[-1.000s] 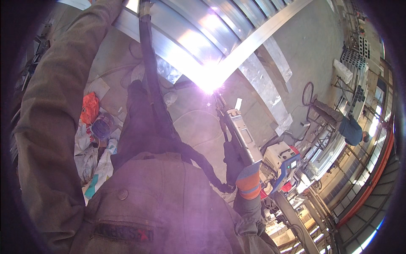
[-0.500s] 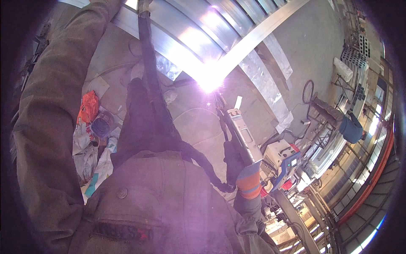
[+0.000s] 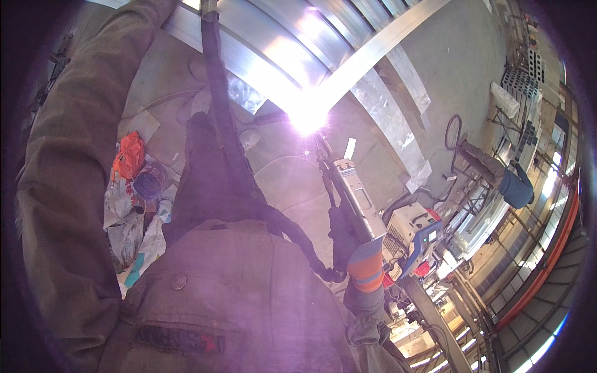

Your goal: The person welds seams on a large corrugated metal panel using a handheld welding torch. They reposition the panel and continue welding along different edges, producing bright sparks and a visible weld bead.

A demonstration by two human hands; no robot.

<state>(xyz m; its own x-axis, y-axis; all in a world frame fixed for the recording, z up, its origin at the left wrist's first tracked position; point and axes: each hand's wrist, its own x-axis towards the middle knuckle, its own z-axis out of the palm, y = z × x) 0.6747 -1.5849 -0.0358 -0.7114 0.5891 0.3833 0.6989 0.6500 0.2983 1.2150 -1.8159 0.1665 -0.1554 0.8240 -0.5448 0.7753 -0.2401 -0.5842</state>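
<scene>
My right hand (image 3: 346,233), in a dark glove with an orange and grey cuff, is closed around a handheld welding torch (image 3: 357,194). Its narrow tip points up at the near corner of a shiny metal frame (image 3: 385,45), where a white-violet glare (image 3: 309,115) burns and hides the joint. Ribbed metal panels (image 3: 292,46) fill the inside of that frame. My left arm (image 3: 78,143) stretches forward along the left side to the frame's far left part. The left hand lies beyond the upper edge, so its grip is hidden.
A dark upright post or strap (image 3: 214,68) stands left of the corner. An orange bag (image 3: 129,155), a bucket (image 3: 150,181) and sacks lie at left. To the right are metal strips (image 3: 385,124), a boxy machine with a screen (image 3: 413,233), and a person in blue (image 3: 515,188) bending over.
</scene>
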